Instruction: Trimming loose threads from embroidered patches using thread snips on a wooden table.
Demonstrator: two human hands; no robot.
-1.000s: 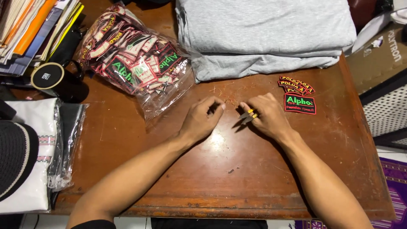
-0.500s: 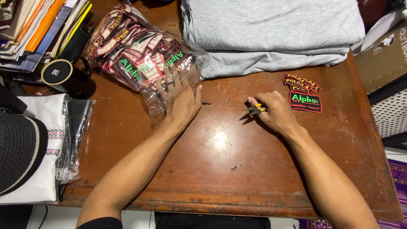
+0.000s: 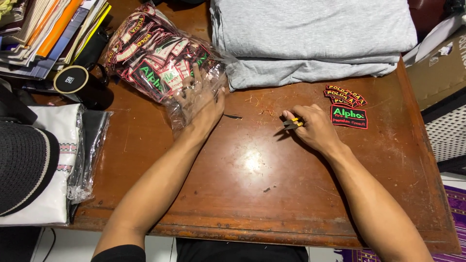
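1. Head view: the left hand [image 3: 201, 104] lay with its fingers pushed into the open mouth of the clear plastic bag of patches [image 3: 160, 60], which sat at the far left of the wooden table [image 3: 252, 194]. Whether those fingers had pinched a patch could not be told through the plastic.
2. The bag's long axis ran from far left toward the near right, its mouth facing the left hand, so that hand was much the nearer one.
3. The right hand [image 3: 313, 127] rested clenched around small yellow-handled snips [image 3: 292, 123], blades pointing left, well apart from the bag.
4. Just right of it lay finished patches [image 3: 347, 109]; folded grey cloth [image 3: 310, 39] sat beyond.
5. Half a second earlier the left hand only rested on the bag; a second earlier it lay beside the right hand at the table's middle.
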